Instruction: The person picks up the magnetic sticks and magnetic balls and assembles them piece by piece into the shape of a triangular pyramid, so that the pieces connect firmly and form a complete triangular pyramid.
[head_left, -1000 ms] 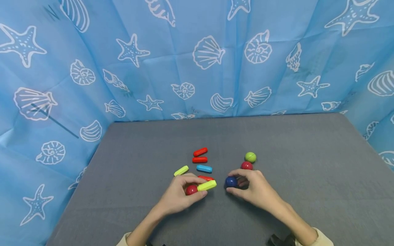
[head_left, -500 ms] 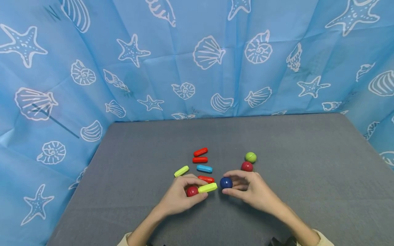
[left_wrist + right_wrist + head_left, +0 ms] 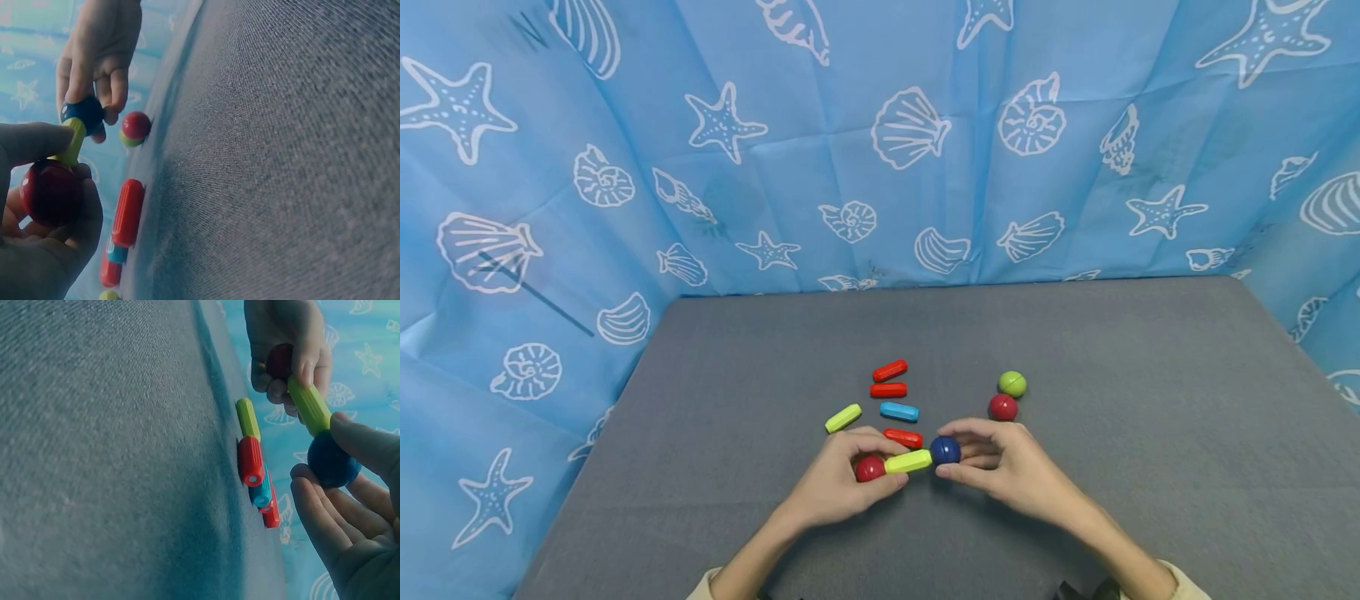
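The left hand (image 3: 837, 479) pinches the yellow stick (image 3: 908, 462); the right hand (image 3: 1017, 460), pinching the blue ball (image 3: 945, 450), should press straight along the stick.

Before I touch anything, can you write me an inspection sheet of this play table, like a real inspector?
Surface: grey cloth, lightly creased.
Job's things: red ball, yellow rod and blue ball in a row, the rod touching both balls.
Clutter: loose pieces: three red rods, blue rod, second yellow rod, green ball, second red ball.
Left hand: holds the red ball and yellow rod.
Right hand: holds the blue ball.
Cables: nothing seen.
Surroundings: blue curtain with white shells and starfish printed on it.
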`<state>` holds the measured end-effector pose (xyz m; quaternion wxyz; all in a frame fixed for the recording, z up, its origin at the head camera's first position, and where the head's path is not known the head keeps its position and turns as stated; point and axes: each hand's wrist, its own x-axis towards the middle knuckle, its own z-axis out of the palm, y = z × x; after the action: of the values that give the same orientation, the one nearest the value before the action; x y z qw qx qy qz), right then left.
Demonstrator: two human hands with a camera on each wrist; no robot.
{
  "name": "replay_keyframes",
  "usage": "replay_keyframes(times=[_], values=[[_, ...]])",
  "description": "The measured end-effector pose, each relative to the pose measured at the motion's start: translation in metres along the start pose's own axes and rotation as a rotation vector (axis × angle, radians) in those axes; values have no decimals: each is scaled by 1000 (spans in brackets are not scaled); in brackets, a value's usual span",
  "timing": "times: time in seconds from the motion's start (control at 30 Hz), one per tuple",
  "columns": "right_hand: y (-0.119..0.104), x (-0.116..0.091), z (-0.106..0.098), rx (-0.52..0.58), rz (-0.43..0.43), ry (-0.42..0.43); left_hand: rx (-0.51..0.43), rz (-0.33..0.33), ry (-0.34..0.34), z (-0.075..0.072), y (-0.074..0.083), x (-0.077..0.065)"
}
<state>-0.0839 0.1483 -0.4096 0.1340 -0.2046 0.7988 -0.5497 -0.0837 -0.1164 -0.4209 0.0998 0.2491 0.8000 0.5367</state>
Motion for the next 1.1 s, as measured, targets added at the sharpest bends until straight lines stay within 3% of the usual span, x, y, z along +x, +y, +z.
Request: replay_keyframes(times=[0.7,0.9,1.1], values=[[-2,2,7,56,53,-70,22,-70,-69,-1,0,0],[-2,5,11,143,82,-149,-20,-111,-175,1,-1,0],[-1,6,18,163,90,-137,-13,-93,-313,0,-1,0]])
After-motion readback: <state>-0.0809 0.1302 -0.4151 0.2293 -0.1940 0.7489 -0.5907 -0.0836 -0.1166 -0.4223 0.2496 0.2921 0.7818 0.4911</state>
